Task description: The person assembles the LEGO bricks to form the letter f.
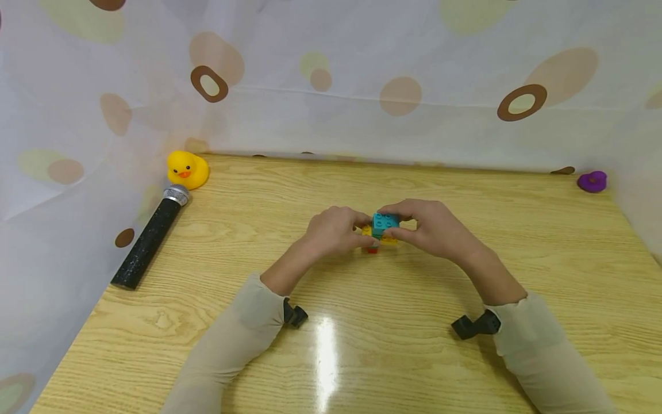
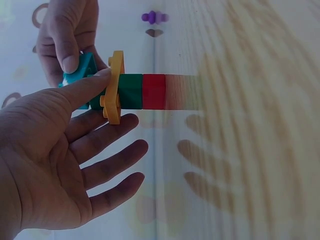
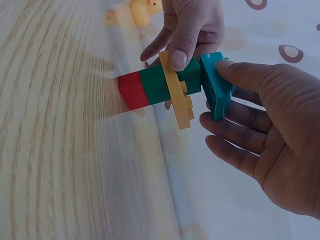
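Note:
A small tower of toy building bricks stands on the table, between the two hands. At its base is a red brick [image 2: 153, 91], then a green brick [image 2: 131, 91], a flat yellow plate [image 3: 181, 107] and an upper green brick [image 3: 191, 75]. My left hand [image 1: 333, 230] pinches the tower around the yellow plate and upper green brick, thumb on the near side; its other fingers are spread. With thumb and fingers, my right hand [image 1: 434, 227] holds a teal brick [image 1: 385, 223] at the top, tilted against the green one. Whether the two are joined I cannot tell.
On the wooden table [image 1: 248, 345], a black microphone [image 1: 152, 236] lies at the left edge below a yellow rubber duck [image 1: 187, 170]. A small purple duck [image 1: 592, 181] sits at the far right corner. A patterned curtain [image 1: 362, 69] hangs behind.

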A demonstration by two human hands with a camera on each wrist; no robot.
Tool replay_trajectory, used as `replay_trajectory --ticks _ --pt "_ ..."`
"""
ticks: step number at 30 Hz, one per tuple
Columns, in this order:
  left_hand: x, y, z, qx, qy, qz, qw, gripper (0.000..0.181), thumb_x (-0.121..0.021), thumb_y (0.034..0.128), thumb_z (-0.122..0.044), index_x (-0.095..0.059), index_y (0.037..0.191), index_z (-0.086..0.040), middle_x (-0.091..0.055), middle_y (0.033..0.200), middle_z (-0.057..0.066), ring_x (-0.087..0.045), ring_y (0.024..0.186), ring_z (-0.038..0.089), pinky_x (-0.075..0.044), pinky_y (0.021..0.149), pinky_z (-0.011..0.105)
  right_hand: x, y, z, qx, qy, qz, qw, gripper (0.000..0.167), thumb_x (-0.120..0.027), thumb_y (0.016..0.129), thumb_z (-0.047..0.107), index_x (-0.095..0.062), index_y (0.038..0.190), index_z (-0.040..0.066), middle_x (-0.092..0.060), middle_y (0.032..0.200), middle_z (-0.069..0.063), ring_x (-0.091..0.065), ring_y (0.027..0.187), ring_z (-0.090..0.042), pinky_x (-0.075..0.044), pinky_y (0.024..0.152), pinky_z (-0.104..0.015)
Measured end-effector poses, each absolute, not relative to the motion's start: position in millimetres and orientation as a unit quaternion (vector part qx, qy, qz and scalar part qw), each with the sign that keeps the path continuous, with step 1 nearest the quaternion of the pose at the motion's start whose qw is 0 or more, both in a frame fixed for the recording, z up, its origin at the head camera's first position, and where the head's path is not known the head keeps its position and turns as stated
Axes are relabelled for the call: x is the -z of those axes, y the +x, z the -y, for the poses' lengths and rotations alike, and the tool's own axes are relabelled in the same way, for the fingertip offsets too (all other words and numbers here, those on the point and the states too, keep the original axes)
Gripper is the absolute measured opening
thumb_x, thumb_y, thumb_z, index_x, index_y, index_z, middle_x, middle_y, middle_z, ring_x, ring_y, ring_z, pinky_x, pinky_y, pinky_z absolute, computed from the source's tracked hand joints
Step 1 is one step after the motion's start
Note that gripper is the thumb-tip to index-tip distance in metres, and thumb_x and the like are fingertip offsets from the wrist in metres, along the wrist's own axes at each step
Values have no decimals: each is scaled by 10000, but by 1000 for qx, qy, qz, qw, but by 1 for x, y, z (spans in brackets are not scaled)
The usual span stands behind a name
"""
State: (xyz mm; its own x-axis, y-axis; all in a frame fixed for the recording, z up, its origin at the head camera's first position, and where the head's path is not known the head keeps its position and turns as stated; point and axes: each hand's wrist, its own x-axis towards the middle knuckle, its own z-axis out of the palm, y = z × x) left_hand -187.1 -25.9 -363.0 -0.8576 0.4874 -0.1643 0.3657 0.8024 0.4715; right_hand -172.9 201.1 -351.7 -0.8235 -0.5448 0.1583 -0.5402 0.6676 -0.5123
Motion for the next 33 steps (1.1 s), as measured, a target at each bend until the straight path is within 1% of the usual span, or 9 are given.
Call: replay_trajectory --ticks 8,13,19,26,33 --pt "363 -187 26 -219 225 -939 140 534 -710 924 -509 -638 1395 -269 -713 1291 -35 -713 980 142 -518 581 250 349 -171 -199 271 -296 -916 4 370 -752 932 207 -697 1287 118 -754 1122 -41 -703 1018 -213 -571 840 -494" --pt "364 -187 26 -216 226 -940 137 529 -707 923 -516 -646 1387 -269 -716 1283 -42 -707 967 133 -517 595 252 349 -170 -198 263 -301 -917 -2 373 -758 926 201 -699 1283 108 -751 1118 -47 -700 1013 -213 -571 837 -481" --pt "363 -187 26 -210 225 -942 133 508 -709 917 -525 -667 1359 -278 -718 1275 -59 -693 989 122 -510 634 255 348 -169 -197 254 -298 -920 -1 383 -757 929 216 -693 1291 109 -742 1138 -57 -695 1025 -218 -569 841 -476" --pt "361 -187 26 -215 221 -941 140 507 -705 922 -522 -663 1364 -277 -710 1296 -57 -695 1004 131 -515 638 263 348 -169 -196 254 -301 -919 -3 377 -752 933 201 -690 1292 103 -739 1130 -59 -692 1014 -217 -570 827 -472" --pt "363 -187 26 -215 222 -941 142 515 -704 921 -527 -659 1369 -277 -706 1303 -62 -695 1007 127 -512 639 260 346 -166 -195 246 -294 -924 -5 386 -758 929 209 -691 1293 99 -735 1135 -68 -691 1007 -218 -569 813 -440"
